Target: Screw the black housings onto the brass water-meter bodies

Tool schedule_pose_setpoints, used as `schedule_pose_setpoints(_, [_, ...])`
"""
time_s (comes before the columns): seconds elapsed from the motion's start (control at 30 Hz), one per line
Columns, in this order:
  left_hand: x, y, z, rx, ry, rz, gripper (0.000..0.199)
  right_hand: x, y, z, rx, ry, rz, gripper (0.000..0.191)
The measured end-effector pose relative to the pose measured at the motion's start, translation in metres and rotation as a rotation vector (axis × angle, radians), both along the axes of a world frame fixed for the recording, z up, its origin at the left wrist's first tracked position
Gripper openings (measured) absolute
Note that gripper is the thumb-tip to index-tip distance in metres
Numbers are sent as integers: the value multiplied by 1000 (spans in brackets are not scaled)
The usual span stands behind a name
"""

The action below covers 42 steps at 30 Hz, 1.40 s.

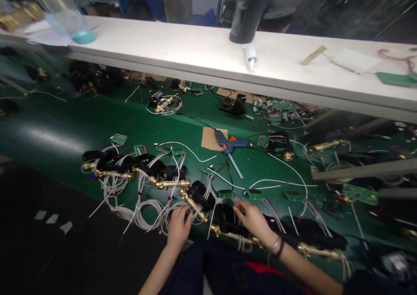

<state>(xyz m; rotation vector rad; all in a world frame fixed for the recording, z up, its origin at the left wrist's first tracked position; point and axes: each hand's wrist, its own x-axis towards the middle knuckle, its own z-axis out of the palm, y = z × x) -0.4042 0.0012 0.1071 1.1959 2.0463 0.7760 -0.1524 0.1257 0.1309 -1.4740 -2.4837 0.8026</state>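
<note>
My left hand (179, 226) is by a coil of grey-white cable (150, 216), its thumb apart from its slightly bent fingers. Nothing shows clearly in it. Just right of it lies a brass pipe fitting (193, 204) joined to a black housing (201, 195). My right hand (256, 222) is over another black housing, with thumb and fingers closed near thin wires below a small green circuit board (225, 193). What its fingertips hold, if anything, is too small to make out. A second board (256, 194) lies just above that hand.
A blue glue gun (236, 144) with a clear glue stick rests partly on cardboard (210, 139). More brass-fitted units (172, 183) line the green bench (81, 127). Loose circuit boards (282, 107) are heaped at the back. A white shelf (156, 41) overhangs, bearing a dark bottle (244, 23).
</note>
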Motion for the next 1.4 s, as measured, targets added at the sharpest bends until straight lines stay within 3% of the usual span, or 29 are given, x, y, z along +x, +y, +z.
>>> schedule_pose_setpoints(0.07, [-3, 13, -1, -9, -20, -81, 27, -2, -28, -7, 49, 23, -127, 22])
schedule_pose_setpoints(0.17, [-11, 23, 3, -21, -48, -191, 27, -15, -33, -13, 132, 66, -285, 27])
schedule_pose_setpoints(0.3, [-35, 17, 10, -22, -86, -329, 33, -44, -1, -2, 194, 148, -344, 29])
schedule_pose_setpoints(0.43, [-84, -2, 8, -14, -98, -378, 33, -96, 40, 17, 232, 210, -297, 23])
schedule_pose_setpoints(0.57, [-145, -32, -12, 5, -73, -287, 38, -160, 75, 20, 226, 202, -233, 15])
schedule_pose_setpoints(0.67, [-190, -58, -32, 10, -73, -110, 44, -186, 84, 14, 185, 161, -228, 11])
schedule_pose_setpoints(0.77, [-227, -75, -44, -4, -50, 59, 42, -187, 63, 7, 133, 134, -224, 17])
schedule_pose_setpoints(0.83, [-246, -77, -42, 38, 60, 178, 42, -181, 36, 0, 106, 144, -178, 21])
schedule_pose_setpoints(0.93, [-266, -57, -25, 152, 379, 398, 47, -175, -7, -15, 114, 177, -64, 25])
schedule_pose_setpoints(0.97, [-272, -45, -17, 177, 487, 455, 49, -177, -19, -20, 189, 209, 10, 27])
schedule_pose_setpoints(1.07, [-286, -3, 4, 138, 692, 491, 63, -206, -40, -30, 343, 264, 167, 33])
schedule_pose_setpoints(1.2, [-308, 37, 13, -100, 627, 520, 77, -286, -38, -30, 313, 204, 148, 30])
schedule_pose_setpoints(1.3, [-325, 40, 8, -148, 566, 478, 79, -340, -28, -34, 270, 149, 94, 31])
schedule_pose_setpoints(1.4, [-341, 32, 3, -169, 529, 441, 76, -368, -21, -44, 241, 116, 28, 33])
